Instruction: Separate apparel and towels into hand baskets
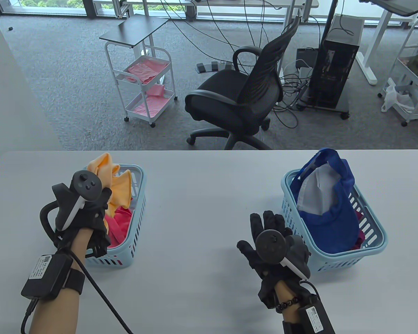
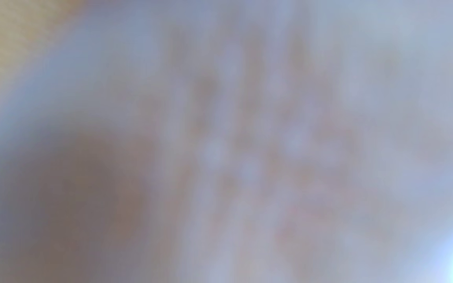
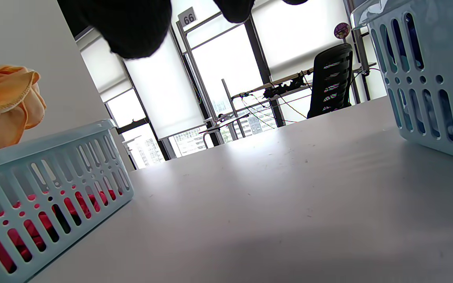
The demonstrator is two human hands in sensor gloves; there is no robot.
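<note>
Office or lab space indicated: grey carpet, a black office chair [image 1: 242, 101], a tower PC [image 1: 334, 74] with trailing cables, a wheeled trolley [image 1: 144, 81], large windows [image 3: 230, 67].

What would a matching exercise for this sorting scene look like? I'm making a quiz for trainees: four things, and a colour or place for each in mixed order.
Things:
1. cap
2. cloth held up by the left hand
3. right hand
4. towel low in the left basket

Matches:
A. red
B. on the table between the baskets
C. blue and white, in the right basket
D. orange-yellow

Pairs: 1-C, 2-D, 3-B, 4-A
</note>
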